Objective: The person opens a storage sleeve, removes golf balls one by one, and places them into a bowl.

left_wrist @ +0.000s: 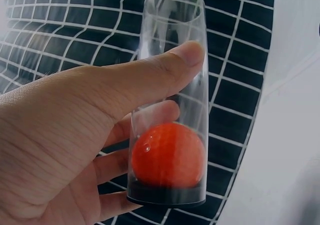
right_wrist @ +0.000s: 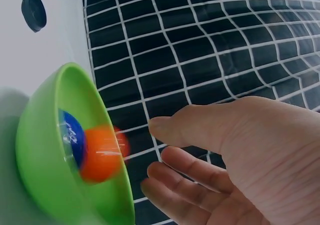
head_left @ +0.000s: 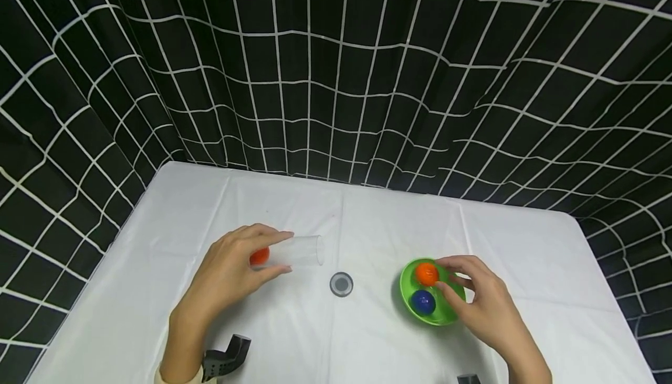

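Observation:
My left hand (head_left: 233,267) holds a clear tube (head_left: 307,250) lying sideways in the head view, thumb on one side and fingers on the other. Inside the tube, against its dark base (left_wrist: 167,195), sits an orange-red ball (left_wrist: 168,156). Over the right side of a green bowl (head_left: 447,315), my right hand (head_left: 485,302) has its thumb and fingers apart with nothing between them. An orange ball (head_left: 427,274) and a dark blue ball (head_left: 423,302) are in the bowl. The orange ball looks blurred in the right wrist view, close to the near rim.
Between the hands, a round grey lid (head_left: 342,284) with a dark rim lies on the white tablecloth (head_left: 378,226). Black cloth with a white grid (head_left: 325,92) stands behind the table and along both sides.

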Tool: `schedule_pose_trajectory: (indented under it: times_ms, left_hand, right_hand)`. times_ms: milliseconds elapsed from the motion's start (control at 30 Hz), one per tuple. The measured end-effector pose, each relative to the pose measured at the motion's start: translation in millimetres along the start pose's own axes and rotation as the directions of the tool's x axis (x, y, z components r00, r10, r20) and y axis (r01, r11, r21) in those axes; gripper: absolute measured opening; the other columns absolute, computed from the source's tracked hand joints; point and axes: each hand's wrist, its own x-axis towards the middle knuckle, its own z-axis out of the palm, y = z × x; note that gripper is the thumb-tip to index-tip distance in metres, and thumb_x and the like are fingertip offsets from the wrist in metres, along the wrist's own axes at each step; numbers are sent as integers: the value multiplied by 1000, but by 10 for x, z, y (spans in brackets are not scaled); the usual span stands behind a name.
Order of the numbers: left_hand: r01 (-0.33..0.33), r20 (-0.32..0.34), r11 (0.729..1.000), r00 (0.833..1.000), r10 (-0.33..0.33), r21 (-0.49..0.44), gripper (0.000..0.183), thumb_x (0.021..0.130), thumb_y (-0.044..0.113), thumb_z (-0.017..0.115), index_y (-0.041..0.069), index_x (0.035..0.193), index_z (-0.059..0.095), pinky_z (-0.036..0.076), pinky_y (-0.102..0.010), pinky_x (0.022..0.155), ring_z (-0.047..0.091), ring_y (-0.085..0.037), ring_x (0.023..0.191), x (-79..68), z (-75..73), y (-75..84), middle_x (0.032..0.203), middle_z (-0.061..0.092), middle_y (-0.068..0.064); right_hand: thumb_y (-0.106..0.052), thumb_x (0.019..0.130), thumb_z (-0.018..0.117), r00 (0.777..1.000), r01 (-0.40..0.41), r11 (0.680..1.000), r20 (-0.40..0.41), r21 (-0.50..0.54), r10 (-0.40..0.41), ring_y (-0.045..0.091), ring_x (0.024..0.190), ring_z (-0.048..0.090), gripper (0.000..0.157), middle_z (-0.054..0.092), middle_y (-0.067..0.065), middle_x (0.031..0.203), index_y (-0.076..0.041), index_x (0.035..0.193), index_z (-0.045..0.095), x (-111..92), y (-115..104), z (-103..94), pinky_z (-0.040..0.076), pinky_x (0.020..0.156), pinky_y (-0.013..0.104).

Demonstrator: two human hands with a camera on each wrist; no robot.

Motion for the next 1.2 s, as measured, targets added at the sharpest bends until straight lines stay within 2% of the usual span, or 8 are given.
schedule_pose_trajectory:
  times_ms: [133, 467, 600, 733, 833, 1000, 1200]
  left_hand:
    - [-7, 3, 1000, 1000, 7, -2, 51, 81, 33, 94, 30, 129, 77, 59, -40, 89, 72, -15, 106, 1, -3, 11, 121, 77, 8]
    - [-11, 37, 1000, 999, 11, -6, 51, 82, 30, 93, 31, 130, 76, 56, -39, 91, 69, -11, 102, 4, 44, 11, 121, 76, 11]
    - [-13, 63, 1000, 998, 11, 22, 51, 82, 28, 93, 31, 131, 76, 54, -39, 90, 62, -9, 93, -1, 34, 13, 117, 75, 13]
    - [-8, 78, 999, 997, 5, 41, 51, 83, 27, 92, 32, 131, 76, 53, -38, 89, 58, -7, 87, -20, 26, 21, 115, 74, 14]
    - [-15, 74, 999, 997, 12, 42, 51, 83, 28, 92, 32, 131, 76, 54, -38, 89, 61, -7, 90, -23, 28, 34, 116, 75, 14]
    - [-31, 74, 998, 997, 27, 57, 53, 83, 30, 92, 34, 133, 75, 53, -37, 90, 60, -6, 91, -18, 25, 86, 115, 75, 14]
    - [-41, 78, 997, 996, 35, 71, 54, 84, 30, 91, 36, 134, 73, 48, -38, 97, 53, -6, 88, -42, -5, 164, 113, 71, 14]
  right_hand:
    - [0, 86, 85, 1000, 3, 1000, -23, -9, -3, 4, 103, 71, 38, 72, 6, 118, -8, 121, 73, -8, -2, -17, 45, 95, -2]
    - [-5, 92, 81, 999, -20, 999, -32, 40, 21, -8, 108, 66, 31, 72, 4, 120, -10, 121, 73, -38, -74, -51, 44, 97, -2]
    - [-5, 95, 78, 1000, -14, 995, -10, 95, 15, -6, 108, 68, 28, 73, 5, 120, -11, 122, 73, -19, -151, -25, 48, 97, 2]
    - [-8, 98, 75, 1000, -6, 985, 26, 170, 2, 0, 107, 72, 26, 74, 1, 119, -17, 122, 73, 3, -248, 45, 52, 96, 7]
    - [-6, 99, 73, 999, 13, 970, 28, 242, -20, 2, 106, 73, 26, 74, 1, 117, -16, 122, 73, 7, -315, 100, 54, 95, 10]
    - [1, 98, 71, 999, 29, 928, 20, 370, -39, 8, 107, 73, 25, 72, 6, 118, -5, 122, 71, 16, -382, 191, 57, 96, 15]
    - [1, 99, 70, 1000, 11, 884, 20, 468, -23, 8, 109, 73, 25, 70, -7, 119, -8, 122, 71, 52, -477, 339, 59, 95, 18]
